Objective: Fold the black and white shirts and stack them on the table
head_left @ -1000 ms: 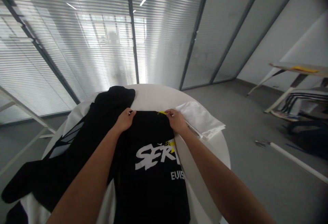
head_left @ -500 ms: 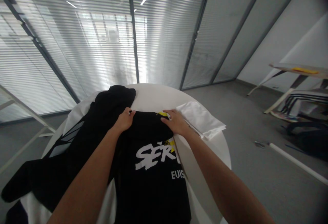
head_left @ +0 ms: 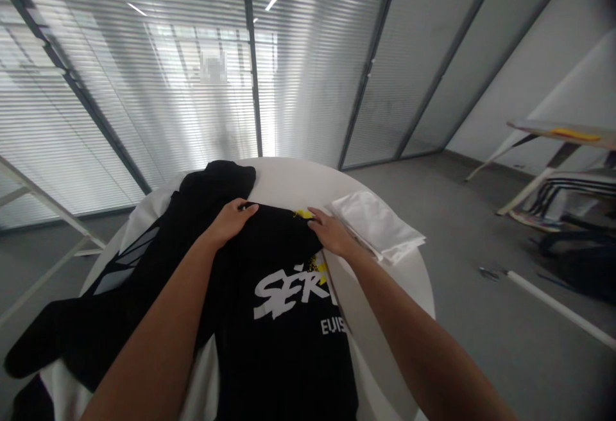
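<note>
A black T-shirt (head_left: 283, 363) with white lettering and a yellow print lies lengthwise on the round white table (head_left: 298, 177), its far end folded back over itself. My left hand (head_left: 234, 219) pinches the left corner of that folded edge, thumb on top. At the right corner, beside the yellow patch, my right hand (head_left: 330, 228) grips the same edge between thumb and fingers. Left of the shirt, another black garment (head_left: 158, 248) with grey panels is spread out loosely. A folded white cloth (head_left: 378, 222) rests just right of my right hand.
Glass partitions with blinds (head_left: 308, 74) stand behind the table. On the right are a wooden-topped table (head_left: 543, 129) with a yellow item on it and a white pole (head_left: 558, 305) near the floor. A white metal frame (head_left: 48, 203) stands at left.
The left corner of the folded edge has risen slightly with my left hand, and the edge now slopes down to the right. My right hand has shifted a little lower.
</note>
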Demonstrator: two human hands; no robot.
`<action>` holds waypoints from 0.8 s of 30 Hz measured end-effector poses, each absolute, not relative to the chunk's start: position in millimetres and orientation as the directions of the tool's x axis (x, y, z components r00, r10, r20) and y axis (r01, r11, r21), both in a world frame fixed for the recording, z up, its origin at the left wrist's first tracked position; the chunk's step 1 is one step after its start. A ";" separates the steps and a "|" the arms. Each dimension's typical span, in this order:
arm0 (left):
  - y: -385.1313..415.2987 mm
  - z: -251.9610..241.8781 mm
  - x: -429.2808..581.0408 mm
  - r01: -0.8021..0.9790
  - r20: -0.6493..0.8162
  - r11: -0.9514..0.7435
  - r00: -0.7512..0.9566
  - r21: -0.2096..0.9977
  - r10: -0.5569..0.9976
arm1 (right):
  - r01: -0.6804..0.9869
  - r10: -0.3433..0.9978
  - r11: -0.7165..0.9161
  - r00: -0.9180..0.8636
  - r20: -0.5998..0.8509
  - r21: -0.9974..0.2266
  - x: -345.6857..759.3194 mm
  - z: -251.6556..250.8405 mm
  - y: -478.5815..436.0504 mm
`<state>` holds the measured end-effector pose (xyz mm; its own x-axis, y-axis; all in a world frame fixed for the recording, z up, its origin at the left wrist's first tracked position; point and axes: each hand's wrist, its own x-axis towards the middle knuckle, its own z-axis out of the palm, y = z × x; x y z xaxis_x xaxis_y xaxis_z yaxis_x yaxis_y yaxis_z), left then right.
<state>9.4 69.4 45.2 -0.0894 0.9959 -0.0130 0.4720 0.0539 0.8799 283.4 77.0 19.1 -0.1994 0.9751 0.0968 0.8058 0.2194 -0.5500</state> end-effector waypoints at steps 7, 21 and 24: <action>62.4 53.8 1.7 0.437 -0.315 0.282 0.003 0.854 0.949 | 0.823 0.982 0.185 -0.178 0.066 -0.537 274.4 18.1 77.2; 57.6 60.7 -1.3 0.223 -0.221 0.187 0.139 0.957 0.965 | 0.705 0.973 0.217 -0.215 0.088 -0.676 281.2 9.0 82.7; 56.2 64.7 -2.7 0.185 -0.176 0.137 0.213 0.973 0.961 | 0.560 0.978 0.207 -0.113 0.173 -0.802 276.4 -3.1 93.1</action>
